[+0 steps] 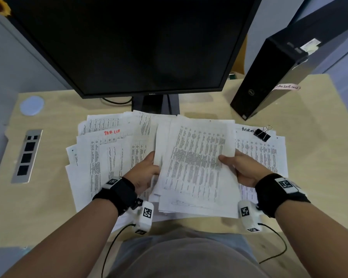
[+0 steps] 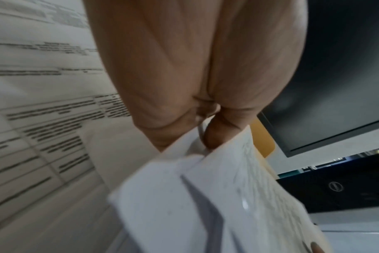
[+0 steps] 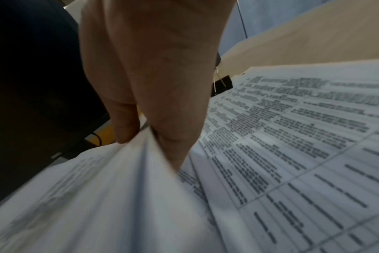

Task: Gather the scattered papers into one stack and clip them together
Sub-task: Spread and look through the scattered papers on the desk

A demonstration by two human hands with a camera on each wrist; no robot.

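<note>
While the loose sheets [image 1: 100, 157] at nine o'clock lie fanned across the counter [image 1: 48, 197], the left hand [image 1: 147, 171] is curled round the left edge of the gathered bundle [image 1: 197, 167], fingers under it. Centre frame, that bundle sits ragged, corners splayed. Best play here, I'd say: tip it upright and tap the bottom edge on the counter to square it before reaching for more. Over at three o'clock the right hand [image 1: 241, 167] pinches the bundle's right edge, thumb on top. More sheets [image 1: 265, 155] lie beneath it, and at two o'clock the binder clip [image 1: 262, 133] rests on them, untouched. Sweep both side piles in first; the clip comes last.
</note>
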